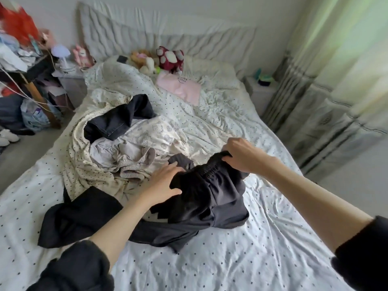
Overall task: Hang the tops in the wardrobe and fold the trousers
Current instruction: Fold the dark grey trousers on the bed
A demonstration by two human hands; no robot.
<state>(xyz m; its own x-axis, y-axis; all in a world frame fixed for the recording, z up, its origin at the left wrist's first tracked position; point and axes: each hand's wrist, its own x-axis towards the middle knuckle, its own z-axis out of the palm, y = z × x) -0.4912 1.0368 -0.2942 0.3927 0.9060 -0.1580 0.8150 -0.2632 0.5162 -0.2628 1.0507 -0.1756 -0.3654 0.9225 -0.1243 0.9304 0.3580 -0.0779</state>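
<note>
Here, both hands (165, 181) gripping black trousers (210, 198)

Both hands, left hand (165, 181) and right hand (241, 154), grip dark stretchy-waist trousers (210, 196) (legs trailing) over the dotted white bed sheet (252, 248).

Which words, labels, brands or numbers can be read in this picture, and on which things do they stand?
None can be read.
Pink folded cloth near the pillows: a small dark print, too blurred to read.
Cream printed garment in the clothes pile: grey outline motifs, too small to tell if they hold letters.
Black elastic-waist trousers: no label shows.
</note>
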